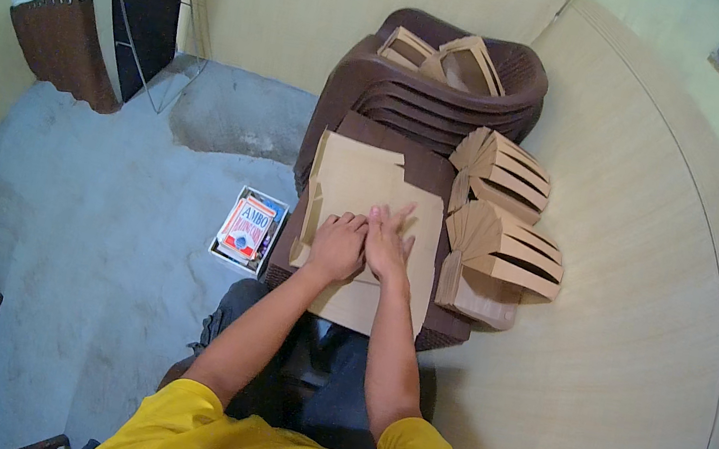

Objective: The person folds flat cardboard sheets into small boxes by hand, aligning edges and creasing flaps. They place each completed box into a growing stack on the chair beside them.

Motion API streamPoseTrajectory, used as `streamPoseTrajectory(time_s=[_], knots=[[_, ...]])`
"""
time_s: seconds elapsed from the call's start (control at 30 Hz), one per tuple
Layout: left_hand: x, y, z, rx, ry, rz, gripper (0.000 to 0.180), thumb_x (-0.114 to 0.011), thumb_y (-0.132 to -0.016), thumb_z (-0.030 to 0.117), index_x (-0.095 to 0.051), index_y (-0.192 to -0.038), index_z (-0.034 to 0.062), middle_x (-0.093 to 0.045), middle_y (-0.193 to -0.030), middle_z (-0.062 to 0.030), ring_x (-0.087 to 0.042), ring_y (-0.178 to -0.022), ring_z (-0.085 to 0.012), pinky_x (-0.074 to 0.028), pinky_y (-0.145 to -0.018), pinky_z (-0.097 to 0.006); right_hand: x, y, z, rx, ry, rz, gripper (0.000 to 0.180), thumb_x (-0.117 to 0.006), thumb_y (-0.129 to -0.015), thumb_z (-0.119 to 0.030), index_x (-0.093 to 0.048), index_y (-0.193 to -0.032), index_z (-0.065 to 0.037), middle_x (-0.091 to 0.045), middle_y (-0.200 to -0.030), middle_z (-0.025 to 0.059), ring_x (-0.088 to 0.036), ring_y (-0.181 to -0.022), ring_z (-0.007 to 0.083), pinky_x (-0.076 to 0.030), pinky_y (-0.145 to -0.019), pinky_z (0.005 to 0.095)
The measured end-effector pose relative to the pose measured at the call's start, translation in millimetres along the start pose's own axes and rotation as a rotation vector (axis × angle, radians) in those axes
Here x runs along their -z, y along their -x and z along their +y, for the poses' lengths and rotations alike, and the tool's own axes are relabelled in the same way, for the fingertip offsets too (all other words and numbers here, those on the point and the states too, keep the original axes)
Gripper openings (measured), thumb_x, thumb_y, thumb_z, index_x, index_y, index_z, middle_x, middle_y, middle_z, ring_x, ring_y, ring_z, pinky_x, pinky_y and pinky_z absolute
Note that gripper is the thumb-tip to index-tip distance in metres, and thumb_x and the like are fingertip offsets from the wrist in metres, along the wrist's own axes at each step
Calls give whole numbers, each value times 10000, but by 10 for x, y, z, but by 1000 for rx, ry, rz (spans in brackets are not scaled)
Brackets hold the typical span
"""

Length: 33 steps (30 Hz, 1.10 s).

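Observation:
A flat tan cardboard sheet, with folded flaps along its left side, lies in front of me on a dark brown woven-textured surface. My left hand rests on the sheet with its fingers bent and close together; what is under them is hidden. Touching it, my right hand lies on the cardboard with fingers stretched and spread. Just right of the sheet stand two fan-shaped folded cardboard pieces, a farther one and a nearer one.
Behind the surface rises a stack of brown plastic chairs, holding more folded cardboard. A white box of cards and small things sits on the grey floor to the left. A pale panel wall bounds the right.

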<state>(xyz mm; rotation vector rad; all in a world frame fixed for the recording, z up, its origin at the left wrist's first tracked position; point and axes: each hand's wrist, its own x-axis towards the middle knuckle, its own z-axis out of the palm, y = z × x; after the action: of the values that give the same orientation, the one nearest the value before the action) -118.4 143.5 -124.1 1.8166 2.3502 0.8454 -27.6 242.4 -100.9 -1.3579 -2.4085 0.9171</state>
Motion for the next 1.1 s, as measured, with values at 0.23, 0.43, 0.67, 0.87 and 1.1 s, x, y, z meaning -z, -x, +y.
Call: streamPoseTrajectory(time_s=[0.23,0.43,0.67,0.87,1.1], knots=[[-53,-128,101,92,-3,61,543,-715,-979,251,-575,-1440,1,-579,-1477,-217,-522,-1397,-374,-407,-1158,-491,172,-107,78,57,308,376,1006,-628,-950,-139,0,-1708,64,-597,-1454,372,-480,-1448,521,-377,-1209,599],[-178,-110,43,84,-12,58,768,-627,-1059,316,-313,-1663,-38,-425,-1685,-251,-351,-1610,-374,-207,-1349,-524,217,-525,220,-52,208,297,811,-609,-921,-109,-292,-1644,80,-716,-1245,350,-637,-1257,532,-478,-1124,564],[-153,-128,40,92,0,47,813,-609,-1066,316,-231,-1690,-42,-419,-1693,-250,-347,-1619,-352,-199,-1353,-525,6,-921,584,-54,-579,74,567,-701,-956,-257,-615,-1449,11,-800,-1212,219,-752,-1183,370,-546,-1057,463],[-114,-110,43,110,22,30,734,-582,-1063,327,-349,-1663,-25,-436,-1704,-194,-323,-1634,-333,-191,-1357,-520,-10,-529,407,100,-414,139,413,-566,-1066,-64,-561,-1457,71,-802,-1215,231,-757,-1209,266,-582,-1003,348],[-218,-179,-18,137,-165,-114,666,-480,-1084,365,-426,-1673,59,-382,-1760,-118,-238,-1673,-284,-145,-1372,-494,-25,130,184,131,299,7,752,-354,-1169,-503,-177,-1753,-64,-403,-1736,207,-252,-1666,368,-75,-1343,624]])
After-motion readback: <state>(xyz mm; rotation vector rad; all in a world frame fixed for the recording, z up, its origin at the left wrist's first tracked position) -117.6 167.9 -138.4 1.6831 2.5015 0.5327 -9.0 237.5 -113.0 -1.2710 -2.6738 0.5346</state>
